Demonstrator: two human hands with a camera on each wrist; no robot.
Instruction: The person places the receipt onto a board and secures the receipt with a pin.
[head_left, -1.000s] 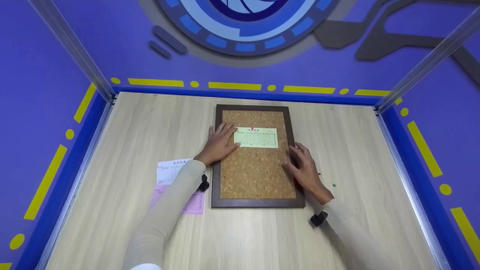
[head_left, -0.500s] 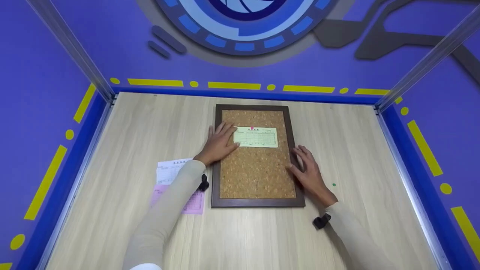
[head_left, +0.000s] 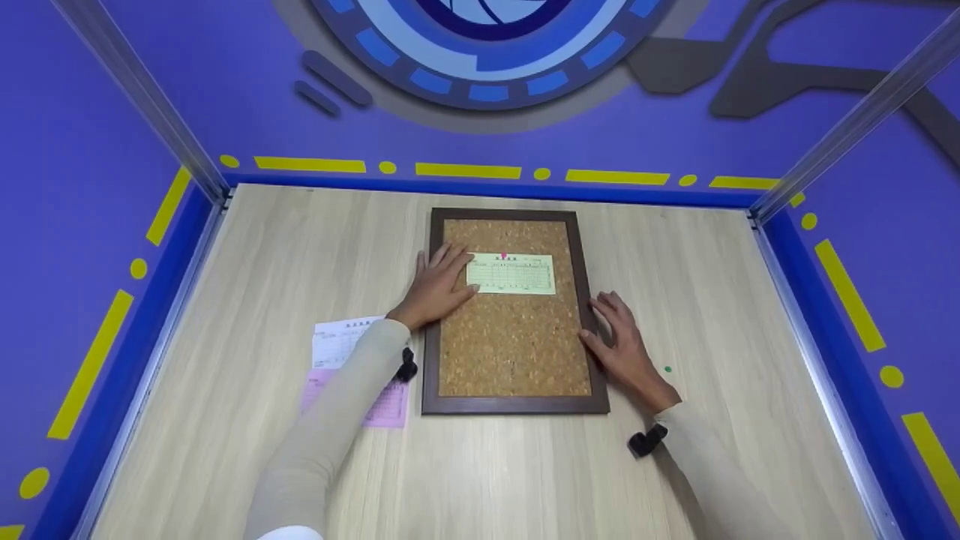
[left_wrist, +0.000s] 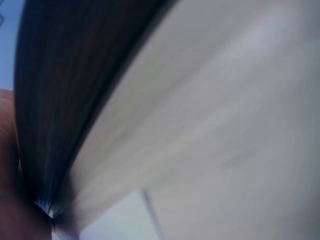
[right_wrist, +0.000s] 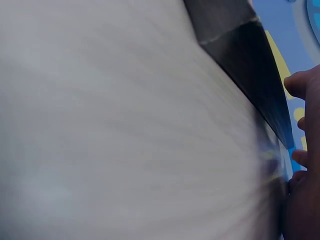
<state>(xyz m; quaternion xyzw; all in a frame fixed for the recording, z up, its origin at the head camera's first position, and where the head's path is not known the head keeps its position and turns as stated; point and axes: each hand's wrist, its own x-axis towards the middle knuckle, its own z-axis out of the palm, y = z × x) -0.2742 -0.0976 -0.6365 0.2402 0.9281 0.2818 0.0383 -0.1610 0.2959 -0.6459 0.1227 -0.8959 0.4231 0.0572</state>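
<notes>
The board (head_left: 514,345) lay on the table (head_left: 480,480), in front of the rear wall (head_left: 360,131), with the slip (head_left: 514,278) on its far half and the pin (head_left: 504,256) at the slip's far edge. The left hand (head_left: 436,289) rested across the board's left edge, at the slip's left end, while the right hand (head_left: 624,345) stood at the board's right edge. To the left of the board, the far sheet (head_left: 335,345) lay behind the near sheet (head_left: 386,409), both partly under the left forearm (head_left: 337,420); the speck (head_left: 668,369) lay right of the right hand.
</notes>
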